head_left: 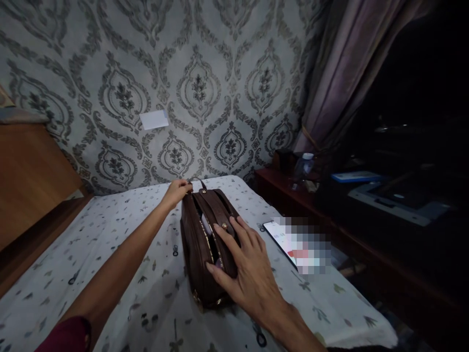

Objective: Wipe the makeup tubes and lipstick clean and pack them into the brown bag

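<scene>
A dark brown leather handbag (227, 252) stands on the patterned sheet, its top facing up. Its gold-toothed zipper (206, 234) is parted along the top, and something pale shows inside the gap. At the bag's far left corner, my left hand (178, 189) has its fingers pinched together on the edge; whether they hold a zipper pull or the leather is hidden. My right hand (252, 264) lies spread over the near right part of the top, thumb by the zipper's near end and fingers by a strap with a gold stud (224, 226).
A lit phone (280, 239), partly pixelated, lies right of the bag on the white sheet (120, 244). A dark red ledge (267, 178) with a plastic bottle (304, 168) runs along the right. Wooden furniture (32, 181) borders the left, and a patterned wall (198, 83) closes the back.
</scene>
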Tool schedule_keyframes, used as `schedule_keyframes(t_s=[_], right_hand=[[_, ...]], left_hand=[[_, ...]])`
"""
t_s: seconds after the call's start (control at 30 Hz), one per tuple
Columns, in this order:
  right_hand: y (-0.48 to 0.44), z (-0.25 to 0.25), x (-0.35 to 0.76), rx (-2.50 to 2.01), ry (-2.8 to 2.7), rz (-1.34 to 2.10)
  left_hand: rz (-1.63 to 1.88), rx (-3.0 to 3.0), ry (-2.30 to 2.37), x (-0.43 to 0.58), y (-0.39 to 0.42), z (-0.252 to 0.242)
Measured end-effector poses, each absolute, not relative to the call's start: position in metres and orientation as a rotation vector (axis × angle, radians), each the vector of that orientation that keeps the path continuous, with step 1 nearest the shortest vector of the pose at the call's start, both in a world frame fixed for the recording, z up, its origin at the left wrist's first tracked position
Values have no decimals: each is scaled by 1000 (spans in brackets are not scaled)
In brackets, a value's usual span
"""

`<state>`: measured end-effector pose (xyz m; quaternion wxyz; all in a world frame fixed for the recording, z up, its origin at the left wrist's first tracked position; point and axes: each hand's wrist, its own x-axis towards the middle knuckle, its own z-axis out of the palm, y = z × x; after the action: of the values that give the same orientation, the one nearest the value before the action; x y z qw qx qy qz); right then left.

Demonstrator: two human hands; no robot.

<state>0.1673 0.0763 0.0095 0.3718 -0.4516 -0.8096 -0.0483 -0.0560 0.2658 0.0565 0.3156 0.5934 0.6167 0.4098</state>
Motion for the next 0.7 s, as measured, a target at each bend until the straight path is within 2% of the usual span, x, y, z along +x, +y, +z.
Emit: schedule_keyframes(t_s=[0.3, 0.7], right_hand=[[75, 11, 168, -1183, -2095, -133], [75, 10, 169, -1170, -2103, -98]], left_hand=[[623, 1505, 1556, -26, 319, 72], [759, 1519, 1411, -27, 337, 51]])
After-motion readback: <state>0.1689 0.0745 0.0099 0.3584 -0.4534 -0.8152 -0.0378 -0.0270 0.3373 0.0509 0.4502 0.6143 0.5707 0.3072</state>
